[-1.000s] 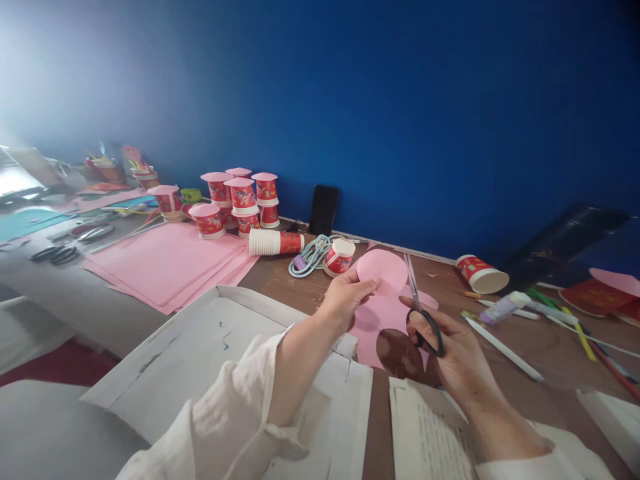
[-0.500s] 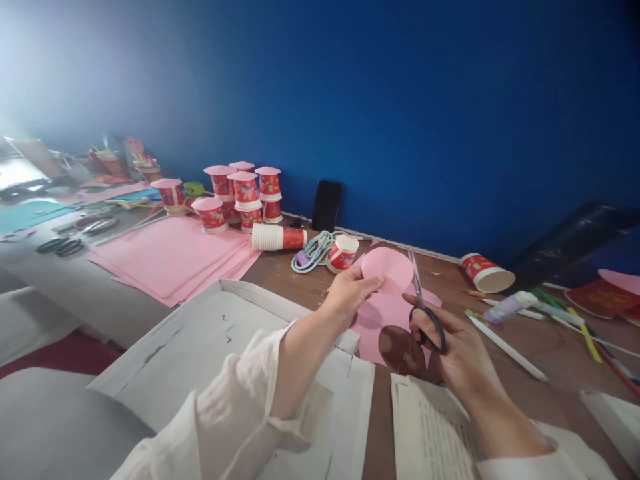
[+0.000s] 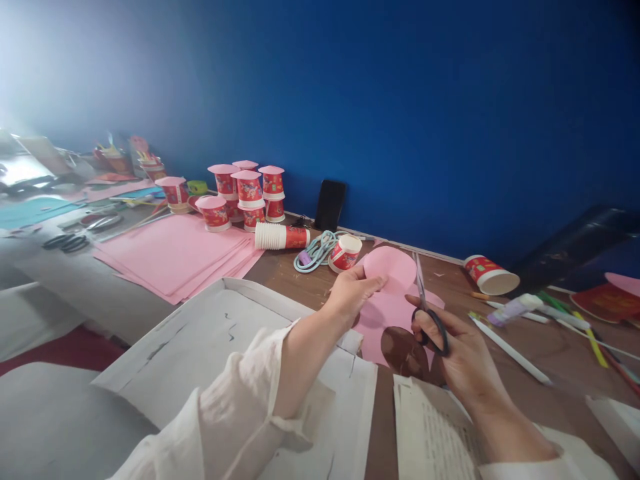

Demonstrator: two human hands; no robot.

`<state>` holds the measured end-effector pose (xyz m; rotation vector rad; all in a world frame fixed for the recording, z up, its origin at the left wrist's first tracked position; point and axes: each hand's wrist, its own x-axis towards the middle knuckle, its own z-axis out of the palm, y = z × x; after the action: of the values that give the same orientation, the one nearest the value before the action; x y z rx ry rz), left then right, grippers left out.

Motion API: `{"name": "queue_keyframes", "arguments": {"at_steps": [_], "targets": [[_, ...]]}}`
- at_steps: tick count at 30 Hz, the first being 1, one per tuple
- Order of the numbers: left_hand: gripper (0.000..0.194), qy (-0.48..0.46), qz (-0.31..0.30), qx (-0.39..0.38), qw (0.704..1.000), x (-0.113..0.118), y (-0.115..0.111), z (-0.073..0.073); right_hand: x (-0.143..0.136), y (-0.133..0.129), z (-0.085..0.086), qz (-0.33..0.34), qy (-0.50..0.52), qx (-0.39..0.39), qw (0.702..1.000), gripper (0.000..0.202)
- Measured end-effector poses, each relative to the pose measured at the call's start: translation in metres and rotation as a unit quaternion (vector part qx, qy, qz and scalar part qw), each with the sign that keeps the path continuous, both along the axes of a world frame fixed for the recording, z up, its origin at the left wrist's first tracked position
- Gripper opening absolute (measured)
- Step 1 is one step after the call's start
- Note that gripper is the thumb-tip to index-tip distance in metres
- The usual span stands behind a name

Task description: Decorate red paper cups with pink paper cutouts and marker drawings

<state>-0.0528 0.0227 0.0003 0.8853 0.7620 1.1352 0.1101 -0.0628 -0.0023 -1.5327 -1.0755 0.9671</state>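
Observation:
Between the thumb and fingers of my left hand (image 3: 354,292) is a round piece of pink paper (image 3: 393,265), held up above the table. My right hand (image 3: 460,357) grips black-handled scissors (image 3: 434,330), blades pointing up along the right edge of the round piece. Below both hands lies a pink sheet (image 3: 373,337) with a round hole cut in it, the brown table showing through. A single red paper cup (image 3: 345,253) stands just behind my left hand.
Stacked red cups with pink tops (image 3: 249,189) stand at the wall, near a phone (image 3: 330,205) and a coiled cable (image 3: 317,253). Pink sheets (image 3: 175,257) lie left, behind a white box lid (image 3: 200,360). On the right are a tipped cup (image 3: 490,275), a glue stick (image 3: 515,309) and a white pen (image 3: 510,350).
The whole view has shifted slightly, with things appearing a little further right. Both hands keep their hold on the paper and scissors, with hardly any movement between them.

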Motion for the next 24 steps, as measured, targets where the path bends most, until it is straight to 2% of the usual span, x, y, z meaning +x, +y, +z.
{"name": "queue_keyframes", "arguments": {"at_steps": [24], "targets": [[0.031,0.015,-0.009,0.005,1.0,0.0014,0.0029,-0.0086,-0.0017,-0.001,0.0007,-0.011,-0.044,0.003,0.999,0.061]]}}
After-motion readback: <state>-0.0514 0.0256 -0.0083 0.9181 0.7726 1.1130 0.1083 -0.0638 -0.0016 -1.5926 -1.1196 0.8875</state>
